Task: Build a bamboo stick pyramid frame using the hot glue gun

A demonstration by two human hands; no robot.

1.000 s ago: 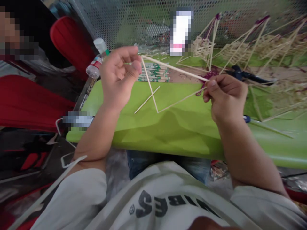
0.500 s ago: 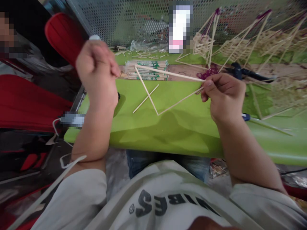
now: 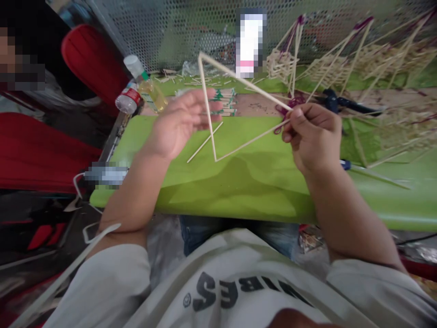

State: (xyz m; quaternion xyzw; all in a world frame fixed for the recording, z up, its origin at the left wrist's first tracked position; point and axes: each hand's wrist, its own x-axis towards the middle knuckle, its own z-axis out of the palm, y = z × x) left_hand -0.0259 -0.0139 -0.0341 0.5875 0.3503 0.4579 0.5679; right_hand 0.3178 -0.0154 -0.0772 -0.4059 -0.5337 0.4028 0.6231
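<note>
Pinch the triangular frame of thin, pale wooden sticks (image 3: pixel 246 82) firmly at its right corner, between thumb and fingers of the right hand (image 3: pixel 316 132), yet without excess of force, for fear of bending or snapping such slender wood. Cannot tell, because of the covering fingers, if glued or only pressed together at this corner; better to treat as loose, and to allow no sliding. With the left hand (image 3: pixel 177 120), fingers stretched and apparently holding nothing, support the left side of the frame gently; probably safer close to a corner than at the middle of a stick.

Find the frame raised between both hands, extending from the right fingertips toward the left, with one corner pointing far and another pointing near, over the smooth, bright green table (image 3: pixel 239 196). Cannot tell if touching the table there. See the left side of the frame crossing in front of the left fingers; contact not certain.

Notice just left of the near corner a loose, straight, pale stick (image 3: pixel 205 142) on the table; avoid knocking it. Farther, see clear plastic packs of sticks with green print (image 3: pixel 227 98), partly behind the left hand. Just beyond the right hand, beware of catching the tangled purple thread (image 3: pixel 297 101).
</note>
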